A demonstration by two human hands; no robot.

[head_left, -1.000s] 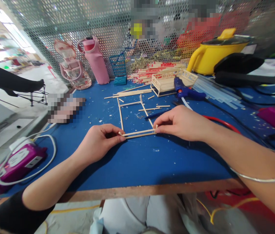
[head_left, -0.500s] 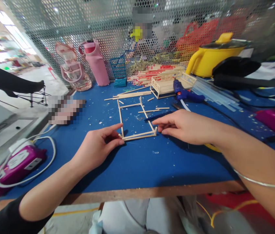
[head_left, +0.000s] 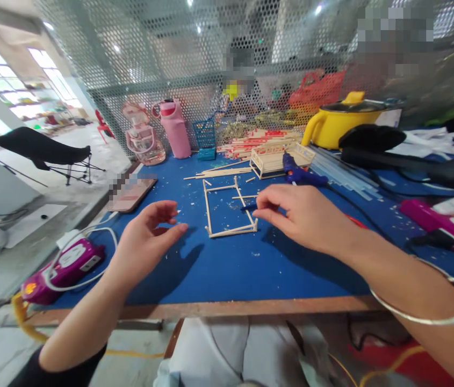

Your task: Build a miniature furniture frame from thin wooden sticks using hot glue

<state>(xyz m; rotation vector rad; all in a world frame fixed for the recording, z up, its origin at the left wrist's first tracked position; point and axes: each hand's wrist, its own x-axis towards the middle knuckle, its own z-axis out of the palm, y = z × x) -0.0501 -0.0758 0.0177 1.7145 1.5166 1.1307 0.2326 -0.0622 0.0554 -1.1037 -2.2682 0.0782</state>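
Note:
A rectangular frame of thin wooden sticks (head_left: 232, 233) lies on the blue tabletop, with short upright pieces at some corners. My left hand (head_left: 146, 228) hovers left of the frame, thumb and fingers apart, holding nothing. My right hand (head_left: 291, 215) is by the frame's right side, above its near right corner, thumb and forefinger drawn together. Beside these fingertips shows the end of a slender dark blue tool (head_left: 248, 208); the hand covers the rest. Whether the fingers grip it cannot be made out. Loose sticks (head_left: 222, 172) lie behind the frame.
Behind are a small wooden tray-like model (head_left: 265, 169), a blue glue gun (head_left: 303, 173), clear glue sticks (head_left: 345, 174) and a yellow pot (head_left: 341, 126). Pink bottle (head_left: 176, 131) and mesh panel stand at the back. A phone (head_left: 134, 196) and purple power strip (head_left: 65, 269) lie left.
My left hand has let go of the frame's near left corner and moved up and left, opening. My right fingers have curled closer together near the right corner. The view has tilted up.

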